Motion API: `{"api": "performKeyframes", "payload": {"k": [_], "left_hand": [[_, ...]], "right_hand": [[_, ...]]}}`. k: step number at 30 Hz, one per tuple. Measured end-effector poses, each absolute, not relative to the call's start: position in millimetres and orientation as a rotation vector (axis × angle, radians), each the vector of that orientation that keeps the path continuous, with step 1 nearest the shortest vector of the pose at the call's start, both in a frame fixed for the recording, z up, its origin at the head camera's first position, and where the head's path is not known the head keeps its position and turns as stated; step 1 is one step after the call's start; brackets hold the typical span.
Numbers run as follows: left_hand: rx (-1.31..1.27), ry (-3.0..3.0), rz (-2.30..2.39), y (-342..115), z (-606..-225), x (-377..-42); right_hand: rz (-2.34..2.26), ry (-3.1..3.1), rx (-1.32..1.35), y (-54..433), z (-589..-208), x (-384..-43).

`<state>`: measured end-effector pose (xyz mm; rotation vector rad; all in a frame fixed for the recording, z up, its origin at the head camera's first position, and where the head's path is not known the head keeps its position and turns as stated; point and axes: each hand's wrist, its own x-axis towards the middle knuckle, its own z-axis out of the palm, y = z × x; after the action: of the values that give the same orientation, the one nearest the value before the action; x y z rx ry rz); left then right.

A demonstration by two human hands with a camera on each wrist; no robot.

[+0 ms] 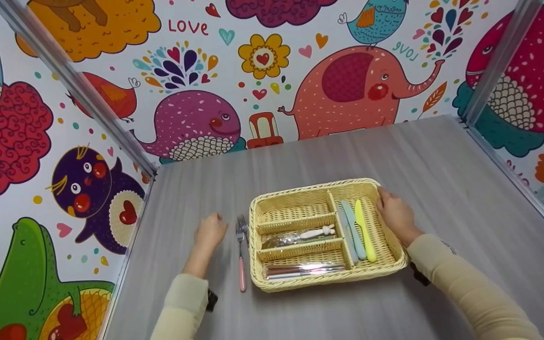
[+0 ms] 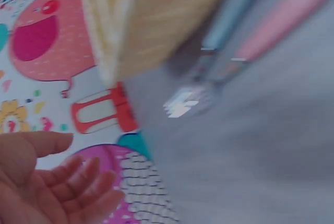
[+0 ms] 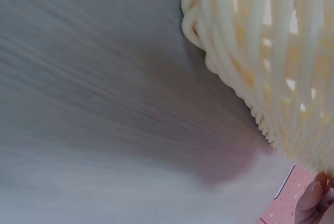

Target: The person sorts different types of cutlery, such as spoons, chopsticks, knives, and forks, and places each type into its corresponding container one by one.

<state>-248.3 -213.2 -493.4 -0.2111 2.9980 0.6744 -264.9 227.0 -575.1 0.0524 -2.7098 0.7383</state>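
A cream woven basket (image 1: 328,231) with compartments stands on the table. My right hand (image 1: 397,212) grips its right rim; in the right wrist view only some fingertips (image 3: 313,200) show at the weave. Knives, a blue one (image 1: 354,231) and a yellow one (image 1: 365,231), lie in the right compartment beside a greyish one. Left of the basket, a fork with a pink handle (image 1: 242,274) lies next to a fork with a blue handle (image 2: 229,18), partly hidden by the basket in the head view. My left hand (image 1: 210,232) hovers left of the forks, holding nothing, its fingers loosely bent.
The middle left compartment holds a clear-wrapped utensil with a white figure-shaped handle (image 1: 318,232). Wrapped chopstick-like sticks (image 1: 300,270) lie in the front left one. Cartoon-printed walls (image 1: 262,94) border the grey table (image 1: 196,189) at the back and sides.
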Motion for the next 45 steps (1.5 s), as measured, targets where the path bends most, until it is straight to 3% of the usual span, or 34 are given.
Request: {"api": "performKeyframes", "payload": {"k": [9, 24, 34, 45], "left_hand": [[-0.273, 2.734, 0.880, -206.2, -560.6, -214.0], [-0.352, 2.602, 0.939, -198.0, -568.4, -205.8], [-0.330, 2.714, 0.886, -212.6, -525.7, -222.7], [0.198, 3.042, 0.460, -189.2, -459.6, -278.8]], "right_hand": [[0.728, -2.705, 0.052, 230.3, -574.8, -266.6], [0.731, -2.704, 0.060, 227.4, -573.9, -268.6], [0.722, -2.709, 0.059, 226.0, -574.2, -267.8], [0.701, -2.706, 0.058, 224.8, -576.7, -266.4]]}}
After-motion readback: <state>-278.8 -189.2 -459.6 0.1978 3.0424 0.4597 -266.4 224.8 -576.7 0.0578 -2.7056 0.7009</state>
